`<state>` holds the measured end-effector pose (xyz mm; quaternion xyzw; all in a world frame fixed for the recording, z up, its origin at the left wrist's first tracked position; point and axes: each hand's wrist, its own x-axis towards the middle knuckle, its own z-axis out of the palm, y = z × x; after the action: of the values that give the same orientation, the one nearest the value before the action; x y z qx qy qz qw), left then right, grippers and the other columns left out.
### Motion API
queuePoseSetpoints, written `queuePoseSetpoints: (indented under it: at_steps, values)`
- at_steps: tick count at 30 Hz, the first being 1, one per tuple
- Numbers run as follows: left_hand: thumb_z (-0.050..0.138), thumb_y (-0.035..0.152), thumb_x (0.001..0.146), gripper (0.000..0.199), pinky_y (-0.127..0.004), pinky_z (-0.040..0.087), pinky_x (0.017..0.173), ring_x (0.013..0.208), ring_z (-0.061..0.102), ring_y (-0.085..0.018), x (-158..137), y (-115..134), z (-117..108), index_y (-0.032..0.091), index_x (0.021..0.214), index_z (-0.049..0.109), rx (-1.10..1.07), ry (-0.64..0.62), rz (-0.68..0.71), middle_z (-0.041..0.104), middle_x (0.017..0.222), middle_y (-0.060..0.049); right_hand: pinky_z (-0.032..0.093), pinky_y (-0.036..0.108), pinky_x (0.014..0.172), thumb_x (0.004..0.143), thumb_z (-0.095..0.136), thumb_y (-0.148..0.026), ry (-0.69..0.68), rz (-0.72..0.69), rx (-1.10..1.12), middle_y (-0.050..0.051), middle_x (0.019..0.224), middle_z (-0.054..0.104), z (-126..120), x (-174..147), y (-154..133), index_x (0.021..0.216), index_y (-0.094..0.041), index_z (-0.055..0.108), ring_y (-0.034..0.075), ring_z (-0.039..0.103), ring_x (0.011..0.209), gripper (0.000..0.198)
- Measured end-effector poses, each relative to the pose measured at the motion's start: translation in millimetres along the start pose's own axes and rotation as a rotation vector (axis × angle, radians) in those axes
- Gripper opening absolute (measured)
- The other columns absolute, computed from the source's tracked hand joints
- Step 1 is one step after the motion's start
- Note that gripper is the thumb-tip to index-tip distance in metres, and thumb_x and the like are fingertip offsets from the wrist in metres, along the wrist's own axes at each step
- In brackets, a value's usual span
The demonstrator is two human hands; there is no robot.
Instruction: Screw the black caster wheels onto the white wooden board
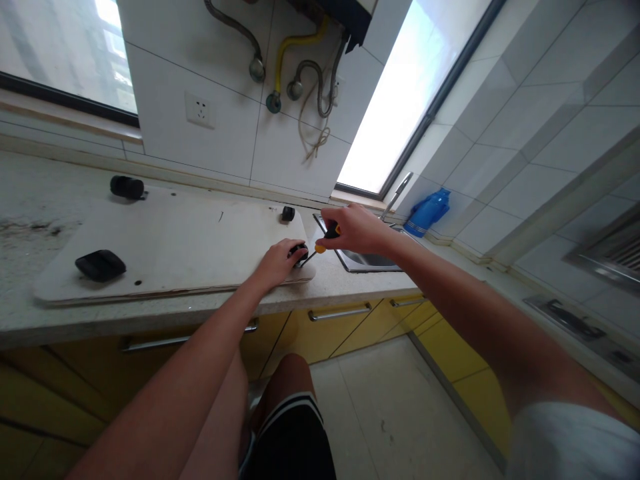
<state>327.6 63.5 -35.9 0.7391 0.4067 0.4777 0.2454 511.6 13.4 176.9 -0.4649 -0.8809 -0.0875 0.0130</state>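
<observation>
My right hand (353, 227) is closed round the black and yellow handle of a screwdriver (320, 249). The metal shaft slants down to the left, and its tip meets the base of a black caster (299, 252) at the near right corner of a white board (185, 233). Pressed against that caster are the fingers of my left hand (277, 261), holding it on the board. Where exactly the tip sits is too small to make out. Three other black fittings stand near the board's corners: one far right (288, 213), one far left (127, 187), one near left (101, 265).
The board lies on a speckled countertop (30, 200), close to its front edge. A steel sink (367, 263) with a faucet (399, 193) is just right of it. Beyond stands a blue container (427, 212). Yellow cabinets (345, 327) with bar handles run below.
</observation>
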Motion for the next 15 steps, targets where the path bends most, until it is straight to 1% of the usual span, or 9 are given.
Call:
queuePoseSetpoints:
  at_steps: [9, 12, 15]
  values:
    - [0.062, 0.047, 0.110, 0.042, -0.045, 0.057, 0.115, 0.128, 0.076, -0.033, -0.3, 0.7, 0.1, 0.021, 0.135, 0.082, -0.002, 0.000, -0.001, 0.082, 0.139, -0.013, 0.030, 0.036, 0.068, 0.087, 0.089, -0.041, 0.003, 0.004, 0.066, -0.002, 0.078, 0.064, 6.9, 7.1, 3.8, 0.085, -0.025, 0.051, 0.015, 0.048, 0.072, 0.041]
    - [0.063, 0.046, 0.109, 0.040, -0.045, 0.058, 0.114, 0.126, 0.077, -0.032, -0.5, 0.8, 0.8, 0.021, 0.134, 0.082, -0.010, 0.006, -0.005, 0.083, 0.137, -0.012, 0.033, 0.036, 0.070, 0.089, 0.088, -0.041, 0.014, 0.002, 0.089, -0.001, 0.082, 0.066, 8.6, 10.3, 5.3, 0.086, -0.025, 0.053, 0.015, 0.050, 0.074, 0.039]
    - [0.064, 0.044, 0.108, 0.040, -0.045, 0.057, 0.115, 0.127, 0.077, -0.032, -0.7, 0.9, 1.4, 0.019, 0.135, 0.081, -0.022, 0.013, -0.008, 0.082, 0.137, -0.013, 0.035, 0.037, 0.071, 0.090, 0.087, -0.040, 0.023, 0.009, 0.110, 0.001, 0.086, 0.069, 9.4, 12.8, 5.9, 0.087, -0.025, 0.056, 0.016, 0.052, 0.076, 0.035]
